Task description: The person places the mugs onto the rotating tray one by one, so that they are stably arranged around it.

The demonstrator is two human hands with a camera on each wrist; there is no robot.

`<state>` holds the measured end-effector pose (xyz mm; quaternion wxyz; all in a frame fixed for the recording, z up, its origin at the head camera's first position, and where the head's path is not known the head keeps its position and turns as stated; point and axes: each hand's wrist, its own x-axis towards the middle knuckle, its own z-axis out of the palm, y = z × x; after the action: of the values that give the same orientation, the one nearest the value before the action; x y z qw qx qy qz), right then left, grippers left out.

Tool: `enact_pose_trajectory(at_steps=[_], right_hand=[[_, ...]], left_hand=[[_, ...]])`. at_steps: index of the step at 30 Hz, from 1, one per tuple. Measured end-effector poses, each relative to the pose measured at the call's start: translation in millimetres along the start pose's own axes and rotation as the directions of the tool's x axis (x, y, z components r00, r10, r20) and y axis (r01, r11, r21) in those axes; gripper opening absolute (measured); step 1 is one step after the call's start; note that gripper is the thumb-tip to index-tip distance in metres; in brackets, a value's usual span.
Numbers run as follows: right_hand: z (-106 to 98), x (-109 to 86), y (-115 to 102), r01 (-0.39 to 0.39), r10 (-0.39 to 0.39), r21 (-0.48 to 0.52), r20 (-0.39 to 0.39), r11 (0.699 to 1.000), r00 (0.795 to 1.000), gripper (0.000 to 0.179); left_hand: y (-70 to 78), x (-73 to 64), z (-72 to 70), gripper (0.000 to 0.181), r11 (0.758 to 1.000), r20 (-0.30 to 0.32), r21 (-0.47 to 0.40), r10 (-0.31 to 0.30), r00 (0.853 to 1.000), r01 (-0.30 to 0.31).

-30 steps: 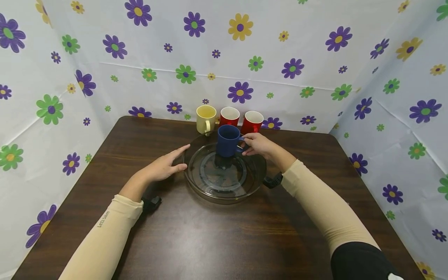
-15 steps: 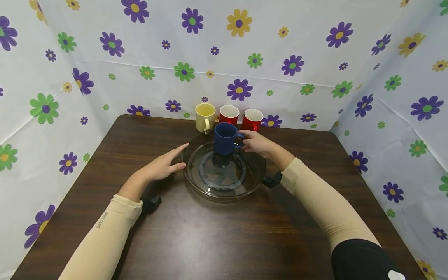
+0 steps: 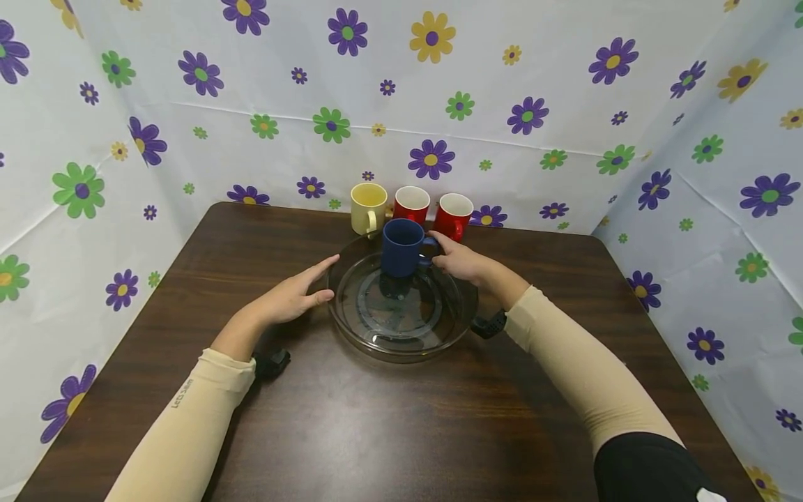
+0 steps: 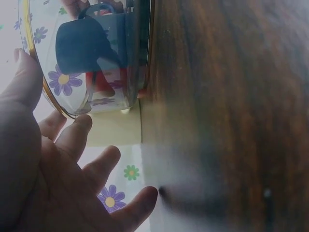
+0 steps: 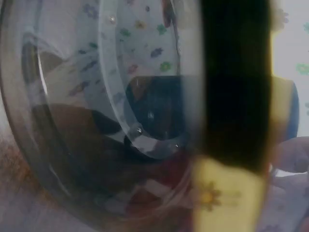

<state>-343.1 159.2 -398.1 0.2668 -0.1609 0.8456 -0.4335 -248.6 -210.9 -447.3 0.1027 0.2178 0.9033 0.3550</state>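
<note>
A dark blue mug (image 3: 401, 249) stands upright inside a wide, round bowl of smoky see-through glass (image 3: 410, 357), towards its back. In the left wrist view the mug (image 4: 82, 46) shows through the glass side. My right hand (image 3: 467, 265) is at the mug's handle (image 3: 429, 242), index finger stretched over its top and thumb lower, with the handle showing between them. On the bowl's left side my left hand (image 3: 285, 296) has its fingers spread, fingertips and thumb right at the rim.
Behind the bowl stand a pale yellow mug (image 3: 368, 209) and two red mugs with white insides, one left (image 3: 412, 203) and one right (image 3: 453, 216). A white flower-print cloth (image 3: 301, 160) encloses the brown wooden table (image 3: 401, 432) at back and sides.
The blue mug has shifted slightly left within the bowl. My right hand's fingers have loosened from the handle, which now shows more. My left hand has stayed at the rim.
</note>
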Motion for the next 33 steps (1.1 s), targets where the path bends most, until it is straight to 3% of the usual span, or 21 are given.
enact_pose_trajectory(at_steps=[4, 8, 28, 33], right_hand=[[0.9, -6.9, -5.8, -0.001, -0.009, -0.119, -0.082, 0.993, 0.997, 0.064], [2.0, -11.8, -10.6, 0.005, -0.022, -0.191, -0.087, 0.982, 0.996, 0.061], [-4.9, -14.0, -9.0, 0.029, -0.034, -0.117, -0.036, 0.993, 0.999, 0.059], [-21.1, -16.8, -13.5, 0.052, -0.056, -0.034, -0.126, 0.998, 0.990, 0.047]], left_hand=[[-0.3, -0.2, -0.2, 0.073, 1.000, 0.002, -0.003, 0.000, 1.000, 0.000], [0.1, -0.7, -0.3, 0.073, 1.000, 0.006, -0.008, -0.008, 1.000, 0.008], [1.1, -0.2, -0.1, 0.074, 1.000, 0.009, -0.007, -0.006, 1.000, 0.006], [1.8, 0.2, -0.4, 0.074, 1.000, 0.008, -0.018, -0.011, 1.000, 0.012]])
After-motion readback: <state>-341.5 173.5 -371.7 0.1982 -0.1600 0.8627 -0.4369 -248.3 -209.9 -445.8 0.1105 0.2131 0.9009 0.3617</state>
